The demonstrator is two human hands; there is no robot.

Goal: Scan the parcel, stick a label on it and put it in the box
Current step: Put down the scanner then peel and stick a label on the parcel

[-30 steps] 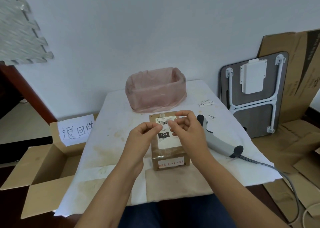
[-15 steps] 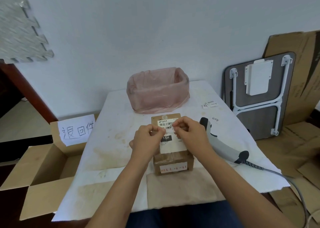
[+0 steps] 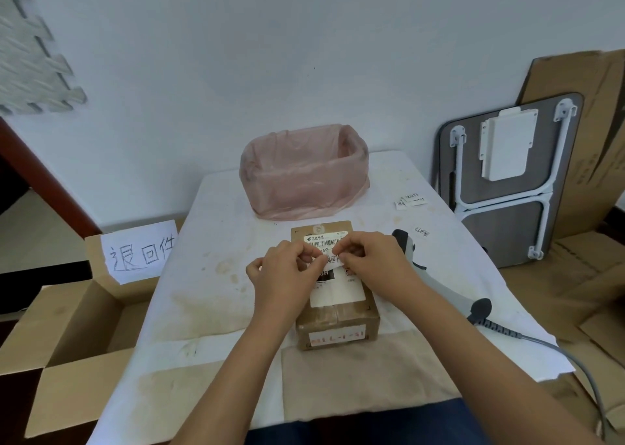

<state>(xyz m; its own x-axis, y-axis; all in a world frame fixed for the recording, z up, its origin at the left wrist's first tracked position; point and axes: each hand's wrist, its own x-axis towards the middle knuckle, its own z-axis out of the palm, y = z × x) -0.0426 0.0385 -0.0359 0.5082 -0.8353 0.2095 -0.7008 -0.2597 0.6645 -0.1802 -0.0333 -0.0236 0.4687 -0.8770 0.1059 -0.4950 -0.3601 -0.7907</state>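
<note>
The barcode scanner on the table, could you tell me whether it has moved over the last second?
No. The barcode scanner lies just right of the parcel, its head near the small slip, as before; only the camera shifted.

Left side of the desk (image 3: 209,241) was wide open toward the open cardboard box (image 3: 77,326), while the pink-lined bin (image 3: 304,174) blocked the back and the scanner (image 3: 436,275) crowded the right.

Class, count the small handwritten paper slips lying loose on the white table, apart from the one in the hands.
3, perhaps more: a cluster of about two at the far right beside the pink bag, overlapping, and one slip nearer, by the scanner.
</note>
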